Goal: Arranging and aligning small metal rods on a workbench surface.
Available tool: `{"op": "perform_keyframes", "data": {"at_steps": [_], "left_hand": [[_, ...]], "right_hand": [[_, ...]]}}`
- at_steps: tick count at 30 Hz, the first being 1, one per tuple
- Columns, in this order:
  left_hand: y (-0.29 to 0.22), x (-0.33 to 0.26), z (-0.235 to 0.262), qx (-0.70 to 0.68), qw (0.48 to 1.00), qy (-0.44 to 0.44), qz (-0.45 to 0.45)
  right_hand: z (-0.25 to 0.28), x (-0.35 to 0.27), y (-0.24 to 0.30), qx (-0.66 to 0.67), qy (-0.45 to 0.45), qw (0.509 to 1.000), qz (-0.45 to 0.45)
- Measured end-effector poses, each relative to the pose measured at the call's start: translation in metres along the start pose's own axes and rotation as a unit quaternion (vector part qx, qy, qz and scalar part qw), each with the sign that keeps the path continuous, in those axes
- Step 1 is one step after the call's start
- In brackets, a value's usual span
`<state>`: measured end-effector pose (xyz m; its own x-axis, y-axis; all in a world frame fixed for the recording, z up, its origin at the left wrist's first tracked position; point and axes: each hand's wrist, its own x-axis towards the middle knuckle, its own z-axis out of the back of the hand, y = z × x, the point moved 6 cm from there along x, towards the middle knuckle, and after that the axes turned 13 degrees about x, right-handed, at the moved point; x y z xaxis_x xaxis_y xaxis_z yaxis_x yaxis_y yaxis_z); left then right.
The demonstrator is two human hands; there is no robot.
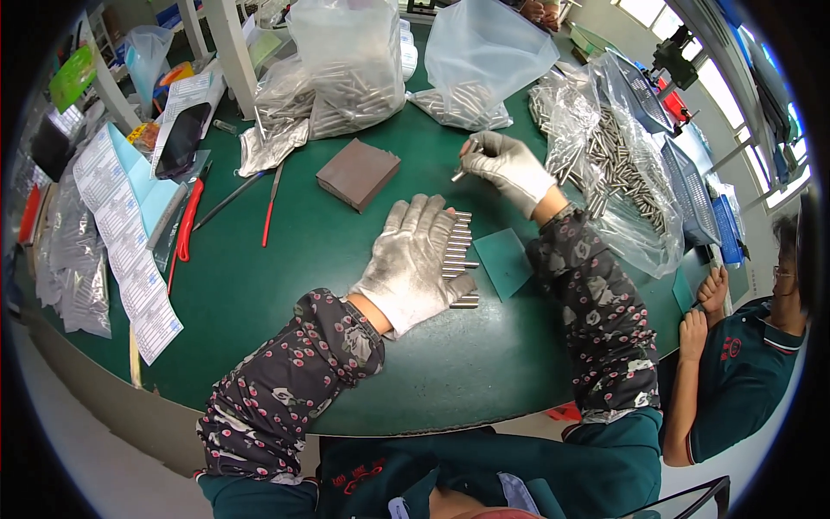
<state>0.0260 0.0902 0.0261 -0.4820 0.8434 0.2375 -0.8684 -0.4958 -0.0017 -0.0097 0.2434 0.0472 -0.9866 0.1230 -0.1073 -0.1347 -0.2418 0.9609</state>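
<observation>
And here my gloved left grip (405, 259) is lying flat and wide across a row of metal pins (458, 246) on the green tabletop (389, 398), while my right grip (508, 169) is pinching one single pin (459, 176), narrow and neat, beyond that row! A brown block (357, 173) is sitting past my left fingertips; a green square sheet (504, 264) is resting just right of the row.

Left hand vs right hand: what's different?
Pose: the left hand is spread palm down; the right hand is curled in a pinch.
Contact: the left hand covers part of a row of metal pins; the right hand holds a single pin.
Shared: both wear pale gloves, with dark patterned sleeves on the forearms.
</observation>
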Motion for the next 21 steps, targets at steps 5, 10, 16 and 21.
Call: {"op": "perform_keyframes", "data": {"at_steps": [5, 10, 16, 21], "left_hand": [[0.0, 0.001, 0.0, -0.004, 1.0, -0.003, 0.003], [0.002, -0.001, 0.002, -0.037, 0.997, -0.065, 0.005], [0.002, 0.0, 0.003, -0.051, 0.996, -0.074, 0.006], [0.007, 0.003, -0.002, -0.057, 0.996, -0.051, 0.046]], "right_hand": [[0.005, 0.002, -0.034, -0.05, -0.041, 0.995, 0.074], [0.0, -0.011, -0.007, -0.309, -0.043, 0.947, 0.083], [0.004, -0.013, -0.002, -0.364, -0.038, 0.928, 0.066], [0.004, -0.001, -0.014, -0.355, -0.031, 0.93, 0.089]]}}
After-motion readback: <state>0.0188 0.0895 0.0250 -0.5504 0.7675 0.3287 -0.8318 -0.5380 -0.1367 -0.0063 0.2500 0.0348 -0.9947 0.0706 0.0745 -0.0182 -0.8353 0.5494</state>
